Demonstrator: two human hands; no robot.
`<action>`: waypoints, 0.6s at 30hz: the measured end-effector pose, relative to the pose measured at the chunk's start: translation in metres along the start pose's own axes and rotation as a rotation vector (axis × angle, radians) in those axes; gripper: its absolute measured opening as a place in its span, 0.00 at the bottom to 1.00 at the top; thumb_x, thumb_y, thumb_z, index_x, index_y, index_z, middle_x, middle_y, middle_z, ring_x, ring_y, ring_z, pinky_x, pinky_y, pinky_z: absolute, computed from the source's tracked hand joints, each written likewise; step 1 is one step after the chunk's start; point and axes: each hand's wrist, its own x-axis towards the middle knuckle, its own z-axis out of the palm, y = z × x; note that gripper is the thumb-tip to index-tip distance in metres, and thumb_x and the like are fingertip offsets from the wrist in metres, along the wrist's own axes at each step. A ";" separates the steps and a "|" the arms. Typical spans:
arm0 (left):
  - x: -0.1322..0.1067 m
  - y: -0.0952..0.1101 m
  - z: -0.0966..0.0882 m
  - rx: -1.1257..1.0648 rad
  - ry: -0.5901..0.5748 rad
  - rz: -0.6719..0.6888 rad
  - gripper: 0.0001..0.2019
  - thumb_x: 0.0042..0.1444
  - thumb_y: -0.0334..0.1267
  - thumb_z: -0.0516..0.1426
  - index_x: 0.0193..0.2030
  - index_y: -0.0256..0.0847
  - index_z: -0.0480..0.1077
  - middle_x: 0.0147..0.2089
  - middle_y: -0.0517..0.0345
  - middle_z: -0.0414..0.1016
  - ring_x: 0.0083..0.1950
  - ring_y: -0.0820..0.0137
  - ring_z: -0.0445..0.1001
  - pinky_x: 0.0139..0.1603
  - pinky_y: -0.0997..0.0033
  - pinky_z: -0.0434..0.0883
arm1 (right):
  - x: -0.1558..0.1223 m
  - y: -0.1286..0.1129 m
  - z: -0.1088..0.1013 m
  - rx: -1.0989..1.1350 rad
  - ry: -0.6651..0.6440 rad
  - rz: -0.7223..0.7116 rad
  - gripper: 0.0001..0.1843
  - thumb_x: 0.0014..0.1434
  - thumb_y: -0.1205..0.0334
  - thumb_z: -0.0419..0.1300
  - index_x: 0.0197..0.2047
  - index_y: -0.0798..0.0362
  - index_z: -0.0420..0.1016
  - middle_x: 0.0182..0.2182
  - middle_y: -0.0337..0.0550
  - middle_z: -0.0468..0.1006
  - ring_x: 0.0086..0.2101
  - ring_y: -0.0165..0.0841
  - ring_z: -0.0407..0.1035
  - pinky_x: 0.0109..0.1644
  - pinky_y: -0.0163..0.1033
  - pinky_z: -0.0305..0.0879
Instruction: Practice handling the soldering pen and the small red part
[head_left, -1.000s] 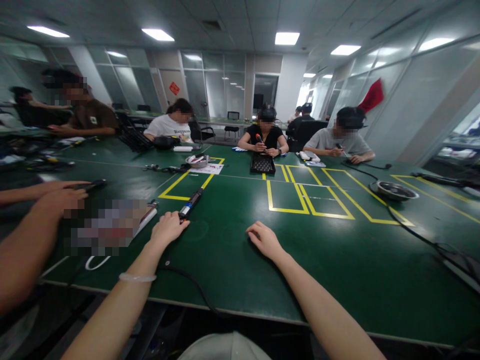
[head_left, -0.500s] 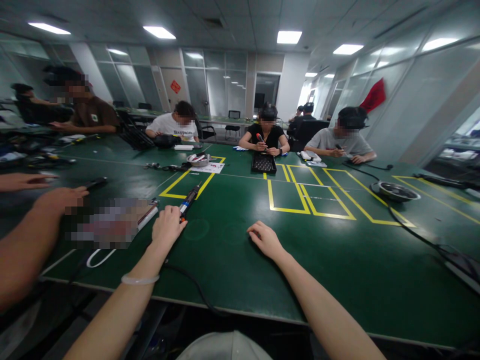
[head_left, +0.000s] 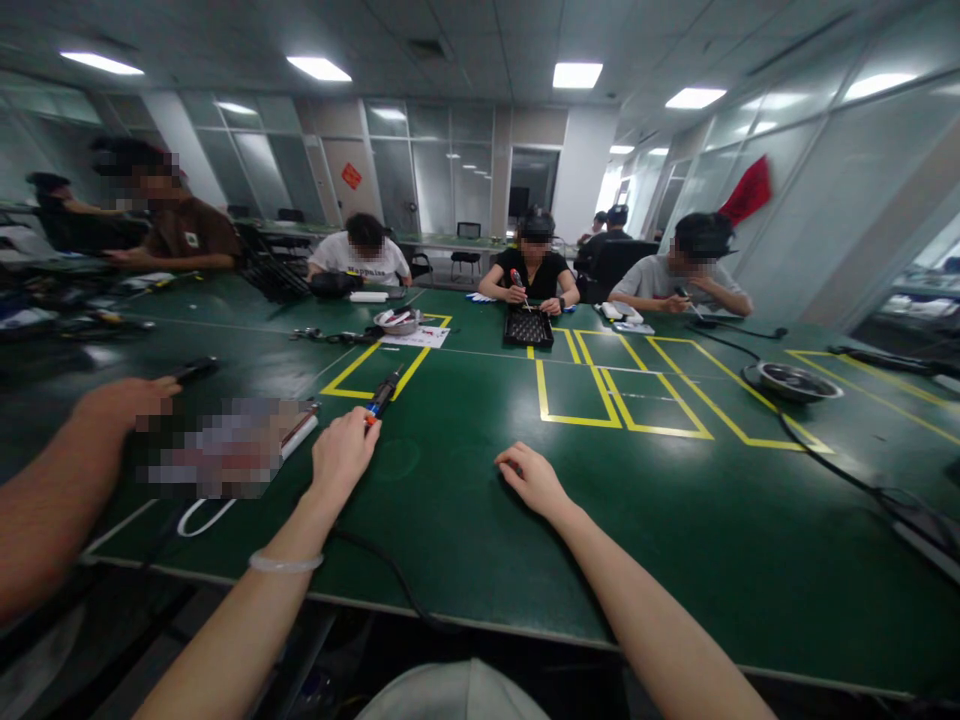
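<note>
My left hand (head_left: 345, 447) is closed around the rear end of a slim black-and-blue tool (head_left: 385, 396) with an orange part and a thin metal tip. The tool points away from me across the green table (head_left: 450, 540), its tip near a yellow tape outline. A black cord (head_left: 386, 565) emerges by my left forearm and runs to the table's near edge; its link to the tool is hidden. Resting on the table to the right, my right hand (head_left: 534, 477) has its fingers curled loosely inward. No object shows in it.
At left, a co-worker's hand (head_left: 131, 405) is by a dark tool (head_left: 196, 368). A blurred-out flat item (head_left: 304, 432) lies between us. Yellow tape outlines (head_left: 581, 422) mark the middle. A metal bowl (head_left: 799, 382) stands right; a black tray (head_left: 528, 328) sits before a co-worker opposite.
My left hand and the tool in it have shifted slightly right. My right hand has stayed put. One of the left co-worker's two hands has left the view.
</note>
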 end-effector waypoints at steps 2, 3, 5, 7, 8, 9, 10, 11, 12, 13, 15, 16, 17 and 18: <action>-0.001 0.015 -0.003 -0.162 -0.040 0.040 0.22 0.64 0.51 0.42 0.51 0.41 0.68 0.41 0.50 0.76 0.41 0.59 0.74 0.41 0.64 0.67 | 0.000 0.000 -0.001 0.031 0.011 0.005 0.08 0.62 0.65 0.54 0.41 0.52 0.75 0.35 0.41 0.72 0.31 0.29 0.66 0.38 0.35 0.61; -0.002 0.025 -0.004 -0.262 -0.070 0.099 0.21 0.63 0.51 0.43 0.51 0.42 0.68 0.41 0.52 0.76 0.41 0.61 0.74 0.41 0.66 0.67 | 0.000 0.000 -0.001 0.053 0.022 0.005 0.08 0.61 0.65 0.55 0.41 0.52 0.75 0.35 0.41 0.72 0.32 0.29 0.67 0.38 0.35 0.61; -0.007 0.048 -0.006 -0.458 -0.148 0.256 0.21 0.63 0.51 0.44 0.52 0.42 0.69 0.42 0.54 0.77 0.42 0.64 0.74 0.43 0.69 0.67 | 0.001 0.000 0.000 0.125 0.044 0.014 0.08 0.61 0.64 0.55 0.40 0.52 0.75 0.35 0.41 0.74 0.32 0.30 0.67 0.39 0.35 0.62; -0.015 0.075 -0.007 -0.605 -0.247 0.388 0.22 0.64 0.50 0.45 0.55 0.41 0.70 0.44 0.54 0.77 0.42 0.66 0.74 0.43 0.70 0.67 | 0.002 0.000 0.001 0.271 0.044 0.066 0.08 0.61 0.61 0.56 0.40 0.53 0.75 0.33 0.41 0.75 0.31 0.29 0.68 0.37 0.35 0.63; -0.018 0.089 -0.008 -0.659 -0.315 0.443 0.23 0.64 0.50 0.45 0.56 0.40 0.70 0.44 0.54 0.78 0.41 0.67 0.74 0.43 0.71 0.67 | 0.003 0.001 0.002 0.375 0.030 0.108 0.10 0.61 0.58 0.56 0.41 0.53 0.74 0.31 0.40 0.75 0.29 0.29 0.68 0.34 0.34 0.63; -0.022 0.102 -0.007 -0.707 -0.378 0.496 0.23 0.64 0.49 0.46 0.57 0.40 0.70 0.42 0.54 0.78 0.40 0.67 0.74 0.42 0.71 0.67 | 0.004 0.001 0.003 0.493 0.008 0.153 0.12 0.62 0.55 0.55 0.41 0.54 0.73 0.29 0.40 0.75 0.27 0.28 0.68 0.31 0.33 0.63; -0.026 0.115 -0.007 -0.753 -0.436 0.552 0.24 0.64 0.49 0.46 0.58 0.39 0.69 0.40 0.54 0.78 0.38 0.68 0.74 0.41 0.71 0.67 | 0.005 0.001 0.003 0.617 -0.021 0.196 0.15 0.62 0.51 0.55 0.40 0.54 0.72 0.28 0.40 0.75 0.25 0.27 0.68 0.28 0.33 0.63; -0.029 0.126 -0.005 -0.800 -0.484 0.600 0.24 0.63 0.49 0.47 0.59 0.39 0.68 0.38 0.55 0.78 0.37 0.68 0.74 0.40 0.71 0.66 | 0.005 0.001 0.004 0.736 -0.052 0.234 0.18 0.61 0.47 0.54 0.38 0.55 0.71 0.26 0.39 0.75 0.22 0.27 0.68 0.26 0.32 0.62; -0.031 0.135 -0.004 -0.850 -0.523 0.641 0.24 0.63 0.48 0.48 0.60 0.38 0.67 0.37 0.56 0.78 0.37 0.69 0.74 0.40 0.72 0.66 | 0.006 0.001 0.004 0.840 -0.083 0.265 0.21 0.61 0.43 0.54 0.36 0.55 0.70 0.24 0.39 0.75 0.21 0.27 0.68 0.24 0.32 0.62; -0.033 0.142 -0.002 -0.903 -0.556 0.671 0.24 0.63 0.48 0.48 0.62 0.38 0.65 0.35 0.57 0.78 0.37 0.69 0.74 0.40 0.72 0.66 | 0.006 0.001 0.003 0.926 -0.113 0.292 0.23 0.60 0.41 0.54 0.35 0.56 0.69 0.22 0.39 0.74 0.19 0.27 0.67 0.22 0.31 0.62; -0.036 0.151 0.003 -0.996 -0.605 0.696 0.25 0.63 0.47 0.49 0.64 0.38 0.61 0.33 0.57 0.77 0.36 0.69 0.75 0.41 0.72 0.67 | 0.005 0.001 0.002 1.047 -0.165 0.341 0.25 0.58 0.39 0.56 0.32 0.56 0.68 0.18 0.39 0.73 0.17 0.27 0.67 0.20 0.31 0.61; -0.038 0.153 0.005 -1.033 -0.622 0.695 0.26 0.63 0.47 0.49 0.64 0.38 0.61 0.32 0.57 0.77 0.36 0.69 0.75 0.41 0.72 0.67 | 0.005 0.001 0.002 1.085 -0.185 0.364 0.25 0.56 0.39 0.58 0.32 0.56 0.67 0.17 0.38 0.73 0.16 0.26 0.66 0.20 0.30 0.61; -0.039 0.154 0.007 -1.063 -0.637 0.689 0.26 0.63 0.47 0.49 0.64 0.37 0.60 0.31 0.57 0.77 0.36 0.69 0.75 0.41 0.71 0.67 | 0.004 0.001 0.001 1.113 -0.201 0.382 0.24 0.55 0.41 0.60 0.31 0.56 0.67 0.17 0.37 0.72 0.15 0.26 0.66 0.19 0.30 0.60; -0.039 0.154 0.009 -1.087 -0.649 0.681 0.26 0.63 0.47 0.50 0.64 0.37 0.60 0.31 0.57 0.77 0.36 0.68 0.75 0.42 0.71 0.67 | 0.003 0.000 0.000 1.134 -0.214 0.397 0.23 0.55 0.42 0.61 0.31 0.56 0.67 0.16 0.36 0.72 0.15 0.26 0.65 0.18 0.29 0.59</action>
